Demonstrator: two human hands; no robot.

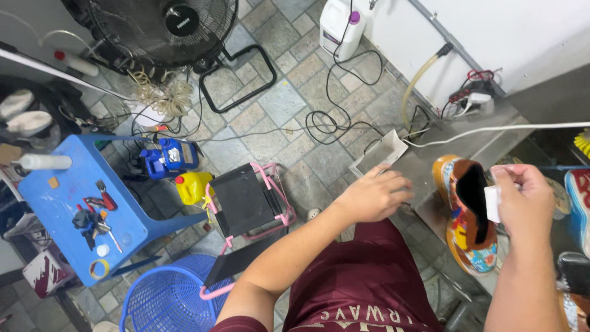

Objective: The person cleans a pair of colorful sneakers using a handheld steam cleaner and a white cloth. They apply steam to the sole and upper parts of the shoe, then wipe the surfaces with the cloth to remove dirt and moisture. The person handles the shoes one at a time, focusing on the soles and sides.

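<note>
A colourful orange sneaker with a dark opening lies on a metal surface in front of me. My right hand is closed on a small white block, held right at the sneaker's opening. My left hand rests flat on the edge of the metal surface, fingers spread, holding nothing. A small white rectangular tray sits just beyond my left hand.
On the left stands a blue plastic stool with small tools, beside blue and yellow bottles. A pink-framed black chair and a blue basket are below. A fan, cables, a white jug and another shoe lie around.
</note>
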